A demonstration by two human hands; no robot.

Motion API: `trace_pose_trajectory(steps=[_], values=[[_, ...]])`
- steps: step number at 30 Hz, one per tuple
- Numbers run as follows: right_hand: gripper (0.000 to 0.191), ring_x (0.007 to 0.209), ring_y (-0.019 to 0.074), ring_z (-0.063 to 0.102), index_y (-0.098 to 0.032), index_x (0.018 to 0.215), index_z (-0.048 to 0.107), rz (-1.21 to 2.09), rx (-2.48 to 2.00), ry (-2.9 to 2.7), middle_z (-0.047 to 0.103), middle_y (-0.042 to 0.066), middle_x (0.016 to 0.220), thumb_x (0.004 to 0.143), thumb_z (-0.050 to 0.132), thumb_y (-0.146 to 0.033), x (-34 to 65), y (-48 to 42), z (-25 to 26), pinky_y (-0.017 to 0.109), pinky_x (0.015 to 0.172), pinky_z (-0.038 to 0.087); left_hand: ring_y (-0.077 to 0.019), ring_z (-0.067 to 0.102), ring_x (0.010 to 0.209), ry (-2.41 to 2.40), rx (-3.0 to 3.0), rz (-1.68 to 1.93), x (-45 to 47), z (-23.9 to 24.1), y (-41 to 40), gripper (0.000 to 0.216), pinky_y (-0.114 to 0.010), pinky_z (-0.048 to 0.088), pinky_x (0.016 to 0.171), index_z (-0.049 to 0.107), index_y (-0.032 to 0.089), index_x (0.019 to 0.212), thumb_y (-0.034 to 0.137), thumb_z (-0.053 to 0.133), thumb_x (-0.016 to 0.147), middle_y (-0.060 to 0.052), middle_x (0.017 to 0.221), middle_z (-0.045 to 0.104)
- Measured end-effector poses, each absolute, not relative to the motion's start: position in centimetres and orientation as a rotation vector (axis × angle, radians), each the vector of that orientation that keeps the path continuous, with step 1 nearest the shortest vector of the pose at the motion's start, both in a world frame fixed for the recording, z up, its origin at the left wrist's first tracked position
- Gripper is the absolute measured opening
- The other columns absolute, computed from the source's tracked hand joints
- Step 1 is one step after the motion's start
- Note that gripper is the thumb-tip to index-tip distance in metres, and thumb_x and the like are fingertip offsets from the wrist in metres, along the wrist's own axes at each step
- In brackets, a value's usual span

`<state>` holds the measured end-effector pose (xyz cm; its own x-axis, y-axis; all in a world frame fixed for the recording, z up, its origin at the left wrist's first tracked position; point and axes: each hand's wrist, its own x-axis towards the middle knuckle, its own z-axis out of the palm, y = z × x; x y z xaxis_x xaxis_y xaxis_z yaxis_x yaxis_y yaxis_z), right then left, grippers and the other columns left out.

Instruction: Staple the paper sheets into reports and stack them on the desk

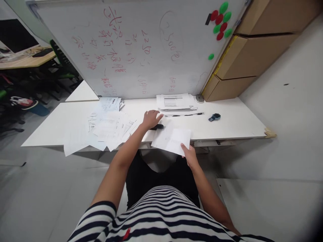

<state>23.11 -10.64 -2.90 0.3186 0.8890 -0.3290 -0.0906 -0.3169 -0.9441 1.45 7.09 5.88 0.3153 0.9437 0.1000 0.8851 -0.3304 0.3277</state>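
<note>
the tidy stack of white printed sheets [174, 102] lies flat on the long white desk [229, 129]. straight in front of that stack, on the person's side, is the rectangular white paper with faint printed lines [174, 141], reaching past the desk's near edge. the right hand [189, 155] grips this paper by its near right part, thumb pressed on top and the other fingers mostly hidden beneath. the left hand [151, 119] is just beside the stack's near left corner, palm down with the fingers spread wide and nothing seen in them; whether the fingertips touch the desk, i cannot tell. a dark, slim, black-ended object [158, 126] sits under the left wrist, nearer the person than the stack.

left of the stack, a loose spread of white and pale blue papers [111, 126] overlaps untidily, some hanging over the near edge. a thin black-and-white strip [184, 115] lies just in front of the stack, and a dark blue watch-like item [214, 117] is to its right. behind it stands a framed whiteboard with red handwriting [151, 80]; brown cardboard boxes [252, 53] are piled to its right.
</note>
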Motion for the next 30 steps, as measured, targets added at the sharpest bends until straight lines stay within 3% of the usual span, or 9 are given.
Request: trace_pose_trajectory(steps=[3, 6, 9, 12, 18, 22, 26, 30], values=[[0.044, 0.049, 0.0149, 0.054, -0.012, 0.089, 0.067, 1.195, -1.586, -0.781, 0.066, 0.004, 0.065, 0.071, 0.067, -0.053, 23.8, -10.2, -3.0, 0.024, 0.035, 0.038, -0.0325, 0.026, 0.140, 1.760, 2.256, 0.264, 3.7, 4.0, 8.2, 0.065, -0.058, 0.017, 0.111, 0.045, 0.021, 0.136, 0.062, 0.021, 0.092, -0.013, 0.146, 0.040], [0.043, 0.067, 0.0204, 0.065, -0.014, 0.093, 0.070, 1.183, -1.589, -0.852, 0.072, 0.007, 0.081, 0.071, 0.069, -0.052, 25.2, -9.2, -2.8, 0.028, 0.053, 0.052, -0.0361, 0.007, 0.145, 1.756, 2.230, 0.105, 4.5, 2.1, 8.7, 0.073, -0.064, 0.008, 0.110, 0.037, 0.019, 0.143, 0.066, 0.023, 0.089, -0.015, 0.155, 0.023], [0.041, 0.087, 0.0250, 0.068, -0.016, 0.095, 0.071, 1.191, -1.560, -0.870, 0.074, 0.008, 0.094, 0.071, 0.071, -0.049, 26.2, -8.1, -2.7, 0.034, 0.074, 0.055, -0.0335, -0.001, 0.146, 1.736, 2.282, 0.118, 4.4, 1.2, 8.8, 0.075, -0.062, 0.002, 0.112, 0.030, 0.019, 0.147, 0.066, 0.021, 0.089, -0.014, 0.157, 0.016], [0.041, 0.093, 0.0262, 0.068, -0.016, 0.096, 0.071, 1.237, -1.554, -0.813, 0.074, 0.009, 0.098, 0.072, 0.071, -0.049, 25.9, -7.6, -3.1, 0.035, 0.080, 0.055, -0.0318, -0.004, 0.146, 1.732, 2.336, 0.123, 4.3, 0.9, 8.7, 0.074, -0.060, 0.000, 0.113, 0.026, 0.019, 0.149, 0.062, 0.020, 0.091, -0.013, 0.158, 0.013], [0.049, 0.105, 0.0275, 0.064, -0.016, 0.106, 0.068, 1.208, -1.499, -0.754, 0.071, 0.008, 0.110, 0.072, 0.069, -0.051, 24.1, -8.0, -4.5, 0.039, 0.092, 0.051, -0.0311, 0.000, 0.146, 1.710, 2.403, 0.062, 5.0, 0.5, 9.1, 0.062, -0.062, -0.003, 0.112, 0.032, 0.021, 0.147, 0.052, 0.023, 0.094, -0.010, 0.157, 0.020], [0.047, 0.102, 0.0278, 0.065, -0.014, 0.105, 0.069, 1.152, -1.571, -0.803, 0.072, 0.010, 0.107, 0.075, 0.065, -0.051, 23.7, -8.4, -4.6, 0.038, 0.089, 0.050, -0.0314, 0.001, 0.146, 1.698, 2.386, 0.095, 4.7, 0.6, 9.0, 0.065, -0.061, 0.002, 0.113, 0.030, 0.020, 0.148, 0.054, 0.021, 0.094, -0.011, 0.157, 0.019], [0.041, 0.098, 0.0269, 0.066, -0.016, 0.101, 0.069, 1.098, -1.624, -0.892, 0.073, 0.009, 0.101, 0.076, 0.063, -0.048, 23.6, -8.9, -4.1, 0.036, 0.086, 0.051, -0.0315, 0.010, 0.145, 1.665, 2.334, 0.249, 4.0, 1.5, 8.3, 0.067, -0.056, 0.017, 0.112, 0.032, 0.021, 0.146, 0.060, 0.023, 0.093, -0.010, 0.155, 0.026], [0.040, 0.100, 0.0273, 0.065, -0.017, 0.105, 0.068, 1.023, -1.630, -0.955, 0.072, 0.009, 0.105, 0.075, 0.063, -0.044, 24.1, -9.2, -3.8, 0.038, 0.086, 0.050, -0.0252, 0.037, 0.134, 1.675, 2.268, 0.597, 3.5, 3.0, 7.0, 0.060, -0.041, 0.034, 0.106, 0.044, 0.018, 0.137, 0.056, 0.021, 0.096, -0.010, 0.142, 0.047]])
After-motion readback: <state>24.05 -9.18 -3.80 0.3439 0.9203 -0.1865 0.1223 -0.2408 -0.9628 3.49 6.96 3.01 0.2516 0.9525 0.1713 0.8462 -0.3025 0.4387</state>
